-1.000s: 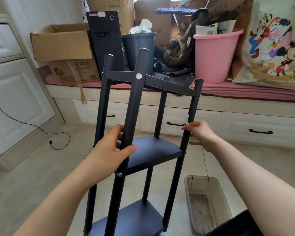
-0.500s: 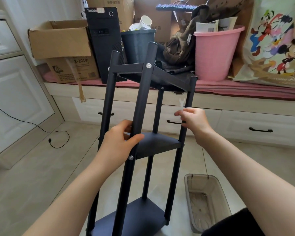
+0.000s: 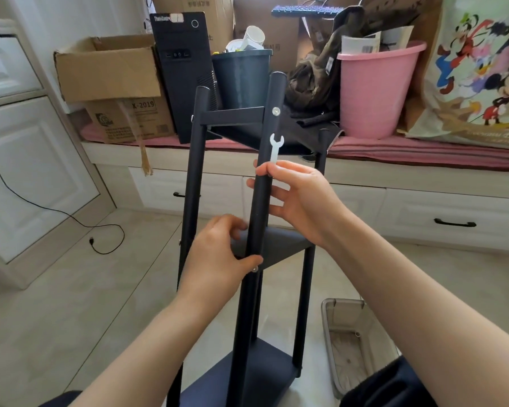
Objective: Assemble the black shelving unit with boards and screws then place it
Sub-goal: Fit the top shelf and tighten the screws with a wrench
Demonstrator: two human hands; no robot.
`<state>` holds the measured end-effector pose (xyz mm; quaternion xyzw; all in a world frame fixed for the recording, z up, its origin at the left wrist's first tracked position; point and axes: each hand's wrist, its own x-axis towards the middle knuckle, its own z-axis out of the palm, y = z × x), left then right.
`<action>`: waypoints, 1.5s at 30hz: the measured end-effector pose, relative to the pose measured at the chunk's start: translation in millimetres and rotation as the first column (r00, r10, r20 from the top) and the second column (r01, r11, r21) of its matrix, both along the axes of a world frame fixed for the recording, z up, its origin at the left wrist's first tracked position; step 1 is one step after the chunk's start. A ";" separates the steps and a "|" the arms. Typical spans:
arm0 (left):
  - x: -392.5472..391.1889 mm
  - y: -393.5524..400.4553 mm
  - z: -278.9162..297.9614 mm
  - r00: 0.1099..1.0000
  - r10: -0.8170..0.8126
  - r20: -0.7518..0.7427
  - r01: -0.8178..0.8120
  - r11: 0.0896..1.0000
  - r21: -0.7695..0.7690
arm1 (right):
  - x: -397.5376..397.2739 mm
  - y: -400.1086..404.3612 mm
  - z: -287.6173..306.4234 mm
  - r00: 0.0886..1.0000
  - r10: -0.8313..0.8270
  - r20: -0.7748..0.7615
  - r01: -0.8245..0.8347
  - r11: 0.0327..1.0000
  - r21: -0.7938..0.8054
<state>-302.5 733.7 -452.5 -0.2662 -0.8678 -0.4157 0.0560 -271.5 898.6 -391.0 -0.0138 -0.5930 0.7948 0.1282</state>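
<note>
Black shelving unit (image 3: 249,289) assembled, three boards in | left hand (image 3: 218,259) grips post | right hand (image 3: 301,201) pinches white wrench (image 3: 275,148) | tightening, placing left

Black 3-tier shelving unit (image 3: 256,218) upright on floor, boards screwed in.

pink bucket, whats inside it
Folded papers stick out above the rim of the pink bucket. Anything lower is hidden by its opaque wall.
</note>
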 end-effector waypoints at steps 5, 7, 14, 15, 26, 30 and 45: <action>2.8 -19.1 -15.0 0.915 0.099 0.392 0.077 0.909 -0.409 | -5.1 -3.9 -2.7 1.000 -0.012 -0.013 0.012 1.000 0.016; 7.1 -19.6 -22.8 0.869 0.063 0.491 0.198 0.865 -0.461 | -7.1 -4.7 -4.8 0.999 -0.033 -0.022 0.033 0.999 0.015; 21.3 -6.0 -40.8 0.812 -0.079 0.578 0.271 0.928 -0.255 | -9.9 -2.3 -7.6 0.994 -0.105 -0.018 0.105 0.994 -0.011; 21.3 -5.6 -41.2 0.809 -0.088 0.581 0.275 0.931 -0.241 | -9.5 -1.7 -7.2 0.994 -0.109 -0.017 0.109 0.994 -0.013; 19.8 2.3 -51.7 0.862 -0.103 0.496 0.227 0.954 -0.196 | -7.3 -3.2 -5.3 0.995 -0.087 -0.052 0.087 0.996 -0.003; 17.4 7.2 -57.4 0.879 -0.080 0.470 0.185 0.965 -0.183 | -10.5 -2.2 -6.3 0.996 -0.073 -0.059 0.075 0.997 0.026; 16.8 21.9 -51.2 0.890 -0.065 0.452 0.176 0.962 -0.210 | 5.1 29.1 -30.8 0.942 -0.315 0.114 0.269 0.914 0.304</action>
